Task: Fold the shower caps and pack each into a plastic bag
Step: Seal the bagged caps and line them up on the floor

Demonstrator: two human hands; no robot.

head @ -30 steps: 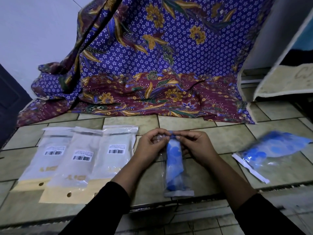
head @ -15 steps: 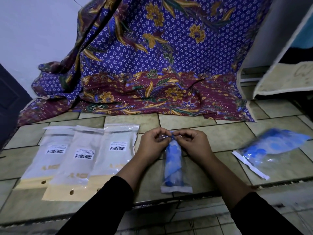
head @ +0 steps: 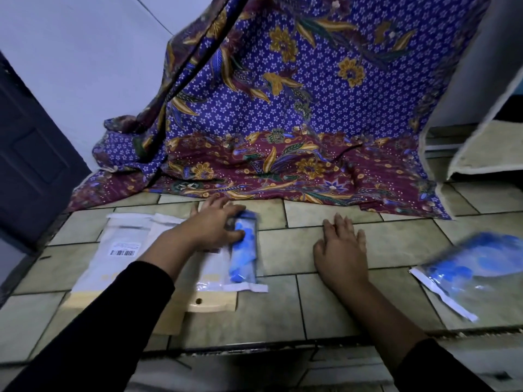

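The bagged shower cap [head: 244, 256] sits on the right edge of the packed bags [head: 121, 250], with the left hand [head: 215, 227] gripping its top end. It looks featherlight, floppy and slick, so I'd pinch the sealed end. The right hand [head: 342, 250] lies flat on the tiles [head: 283, 306], holding nothing.

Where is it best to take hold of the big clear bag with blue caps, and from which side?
Probably the white strip on the near-left edge of the big clear bag, with a pinch grip from the left, where the right hand rests flat: that edge faces it, free of caps.

Dim light, motion blur, bowed edges
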